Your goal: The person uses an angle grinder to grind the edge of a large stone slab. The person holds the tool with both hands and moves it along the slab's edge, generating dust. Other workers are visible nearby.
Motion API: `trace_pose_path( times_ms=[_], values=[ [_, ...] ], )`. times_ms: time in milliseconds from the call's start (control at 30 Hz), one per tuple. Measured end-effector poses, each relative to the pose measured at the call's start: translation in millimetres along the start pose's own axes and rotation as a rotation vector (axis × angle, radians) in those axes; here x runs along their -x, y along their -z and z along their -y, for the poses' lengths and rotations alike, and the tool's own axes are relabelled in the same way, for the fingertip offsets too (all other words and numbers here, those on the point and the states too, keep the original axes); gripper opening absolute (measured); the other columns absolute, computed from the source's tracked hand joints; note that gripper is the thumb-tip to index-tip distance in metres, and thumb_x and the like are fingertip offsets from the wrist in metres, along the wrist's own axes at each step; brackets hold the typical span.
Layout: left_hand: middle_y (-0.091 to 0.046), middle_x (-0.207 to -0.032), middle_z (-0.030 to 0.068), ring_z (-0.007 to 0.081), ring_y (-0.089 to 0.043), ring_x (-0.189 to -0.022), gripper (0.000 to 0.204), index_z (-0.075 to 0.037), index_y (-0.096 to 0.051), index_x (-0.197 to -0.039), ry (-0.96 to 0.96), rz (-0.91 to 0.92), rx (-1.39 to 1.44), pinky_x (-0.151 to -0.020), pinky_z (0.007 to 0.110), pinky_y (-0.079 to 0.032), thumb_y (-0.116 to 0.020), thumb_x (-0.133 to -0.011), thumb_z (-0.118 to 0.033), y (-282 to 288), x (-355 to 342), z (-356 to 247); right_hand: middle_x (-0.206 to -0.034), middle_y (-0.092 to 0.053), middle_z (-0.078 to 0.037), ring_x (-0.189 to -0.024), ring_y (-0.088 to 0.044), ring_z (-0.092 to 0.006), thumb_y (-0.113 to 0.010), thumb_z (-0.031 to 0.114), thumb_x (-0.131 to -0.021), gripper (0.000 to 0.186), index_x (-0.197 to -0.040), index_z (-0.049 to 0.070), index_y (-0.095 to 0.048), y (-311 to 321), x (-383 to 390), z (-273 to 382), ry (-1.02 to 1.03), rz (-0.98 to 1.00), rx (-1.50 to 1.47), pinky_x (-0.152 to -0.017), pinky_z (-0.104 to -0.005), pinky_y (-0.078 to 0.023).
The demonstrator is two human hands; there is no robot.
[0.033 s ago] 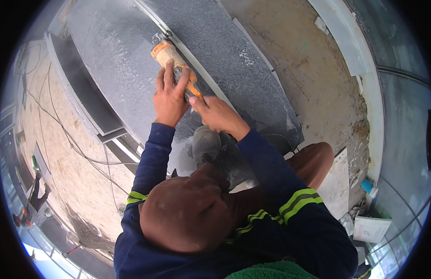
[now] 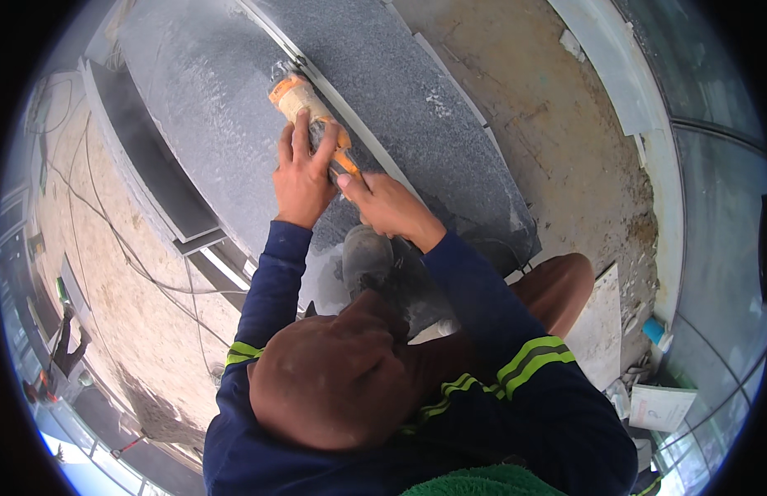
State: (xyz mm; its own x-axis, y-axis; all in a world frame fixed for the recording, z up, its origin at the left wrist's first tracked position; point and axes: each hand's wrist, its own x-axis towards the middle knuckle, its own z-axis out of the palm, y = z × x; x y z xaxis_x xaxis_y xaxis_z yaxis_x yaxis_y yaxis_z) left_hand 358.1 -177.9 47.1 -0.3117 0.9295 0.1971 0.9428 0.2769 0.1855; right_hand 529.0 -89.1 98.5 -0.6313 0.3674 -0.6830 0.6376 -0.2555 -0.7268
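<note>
My left hand (image 2: 305,183) is wrapped over the body of a dusty orange and black angle grinder (image 2: 299,99). Behind it, my right hand (image 2: 390,205) grips the rear of the same tool. The grinder's head rests against the left side of a long pale metal straightedge (image 2: 357,122), which lies lengthwise on a dark grey stone slab (image 2: 205,107). Whitish dust coats the slab around the head, and the disc itself cannot be made out. My dusty shoe (image 2: 367,252) stands on the slab just below my hands.
Cables (image 2: 135,260) trail over the dusty floor on the left, beside a long dark channel-shaped piece (image 2: 164,157). To the right are bare ground (image 2: 565,132), a pale board (image 2: 597,326), a blue cup-like item (image 2: 653,331) and a white box (image 2: 661,407) by glass panels (image 2: 722,240).
</note>
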Motion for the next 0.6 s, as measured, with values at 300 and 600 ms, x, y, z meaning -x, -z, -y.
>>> trace_pose_path(
  times_ms=[300,600],
  values=[
    [-0.049,-0.171,0.0181,0.0458,-0.058,-0.145,0.081,-0.034,-0.064,-0.154,0.005,-0.003,-0.004,-0.091,0.047,-0.070,-0.091,-0.079,-0.019,-1.6,-0.7,-5.6,-0.066,-0.060,-0.012,-0.053,-0.061,-0.0249,-0.049,0.061,-0.115,0.070,-0.094,-0.003,-0.065,-3.1,-4.6,-18.0,0.107,-0.085,0.050,-0.055,-0.0424,-0.049],
    [-0.046,-0.173,0.0184,0.0474,-0.056,-0.147,0.079,-0.033,-0.064,-0.153,0.009,0.008,-0.021,-0.092,0.049,-0.070,-0.090,-0.080,-0.019,-2.2,-15.7,27.0,-0.087,-0.074,-0.028,-0.088,-0.077,-0.0438,-0.044,0.059,-0.117,0.076,-0.106,-0.010,-0.073,-5.1,-23.3,18.0,0.047,-0.015,0.100,-0.081,-0.0542,-0.057]
  ],
)
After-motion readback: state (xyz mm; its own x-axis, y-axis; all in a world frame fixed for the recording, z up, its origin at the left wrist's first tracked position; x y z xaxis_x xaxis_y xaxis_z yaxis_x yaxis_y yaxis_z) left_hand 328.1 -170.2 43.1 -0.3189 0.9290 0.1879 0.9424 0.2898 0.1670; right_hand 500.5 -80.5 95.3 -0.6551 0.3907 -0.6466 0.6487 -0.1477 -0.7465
